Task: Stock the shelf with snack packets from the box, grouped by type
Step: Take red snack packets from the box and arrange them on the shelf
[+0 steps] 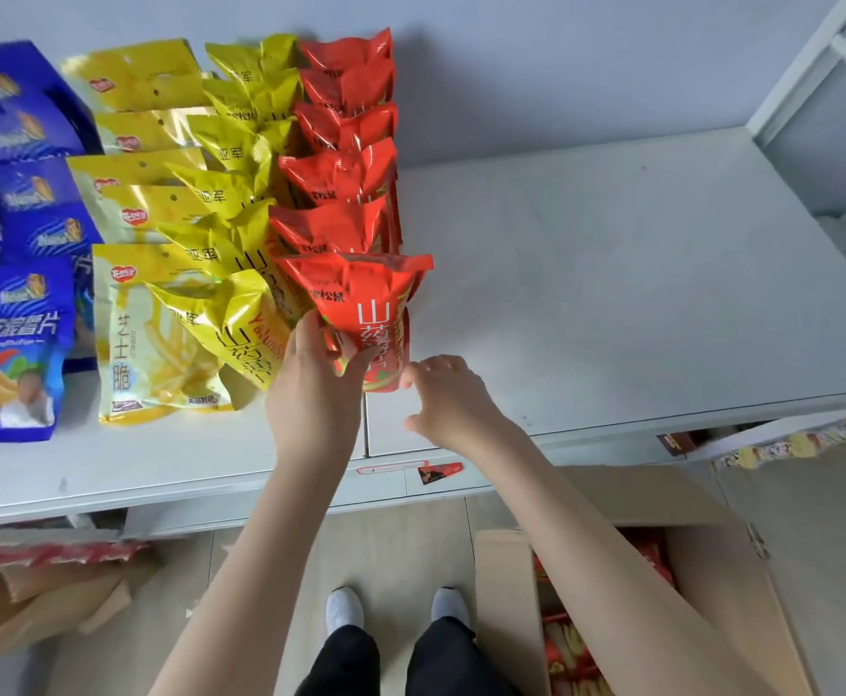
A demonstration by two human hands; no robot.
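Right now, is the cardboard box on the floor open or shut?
Open. The box has its flaps spread outward, and red and yellow packets show inside it.

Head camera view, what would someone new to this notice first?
Probably the left hand gripping the front red packet at the near end of a red row on the white shelf. Left of it run yellow packets and blue packets in their own rows. The right hand is open beside the red packet.
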